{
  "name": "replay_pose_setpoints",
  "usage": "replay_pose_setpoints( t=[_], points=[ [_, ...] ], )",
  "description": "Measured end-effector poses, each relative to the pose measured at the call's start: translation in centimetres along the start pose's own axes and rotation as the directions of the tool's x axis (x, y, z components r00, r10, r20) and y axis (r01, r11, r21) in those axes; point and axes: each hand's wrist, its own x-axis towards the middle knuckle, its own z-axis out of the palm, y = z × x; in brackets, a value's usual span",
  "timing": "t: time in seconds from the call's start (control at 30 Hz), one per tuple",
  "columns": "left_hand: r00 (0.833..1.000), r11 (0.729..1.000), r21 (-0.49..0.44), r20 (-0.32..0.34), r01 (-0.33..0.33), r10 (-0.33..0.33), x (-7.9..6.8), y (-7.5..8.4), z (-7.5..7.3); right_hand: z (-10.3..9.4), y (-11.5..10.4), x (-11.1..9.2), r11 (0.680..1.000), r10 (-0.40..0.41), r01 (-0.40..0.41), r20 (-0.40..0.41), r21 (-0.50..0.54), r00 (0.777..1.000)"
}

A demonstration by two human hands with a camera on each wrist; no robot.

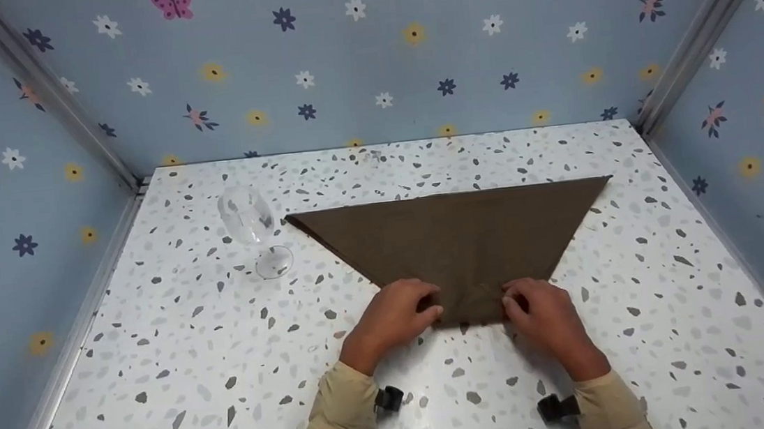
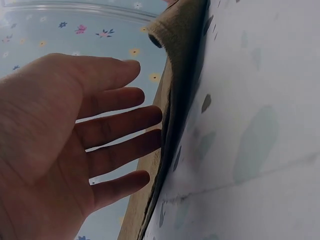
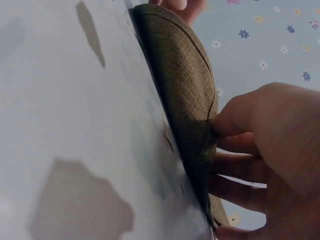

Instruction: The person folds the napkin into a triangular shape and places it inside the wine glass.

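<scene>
A brown cloth napkin (image 1: 458,242) lies folded on the table, its long straight edge at the far side and a narrow folded edge nearest me. At the left end of that near fold is my left hand (image 1: 398,311); in the left wrist view its fingers (image 2: 125,117) are nearly straight and spread, tips right at the cloth, thumb apart. My right hand (image 1: 542,311) pinches the right end of the fold, thumb and fingertips on the cloth. In the right wrist view the fold (image 3: 182,75) bulges up in a rounded roll.
A clear stemmed glass (image 1: 245,217) stands left of the napkin, near its left corner. The speckled white table (image 1: 177,346) is enclosed by blue flowered panels (image 1: 373,54) at the back and both sides.
</scene>
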Motion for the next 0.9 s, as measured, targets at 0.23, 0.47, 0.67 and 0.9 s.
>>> replay_pose_setpoints(
  t=[0.23, 0.47, 0.67, 0.9],
  points=[
    [0.998, 0.999, -0.010, 0.041, -0.039, 0.040, 0.21, 0.43, 0.50, -0.24, -0.41, -0.05, 0.996, 0.058, -0.061, 0.037, 0.066, 0.998],
    [0.998, 0.999, -0.012, 0.048, -0.047, 0.048, 0.15, 0.59, 0.74, -0.26, -0.52, -0.23, 0.993, 0.082, -0.086, 0.048, 0.084, 0.995],
    [0.996, 0.997, 0.017, 0.052, -0.074, 0.073, 0.11, 0.76, 0.85, -0.24, -0.58, -0.12, 0.993, 0.089, -0.091, 0.024, 0.073, 0.996],
    [0.995, 0.996, 0.045, 0.068, -0.082, 0.079, 0.09, 0.99, 0.93, -0.16, -0.59, -0.17, 0.992, 0.092, -0.092, 0.008, 0.083, 0.996]
  ],
)
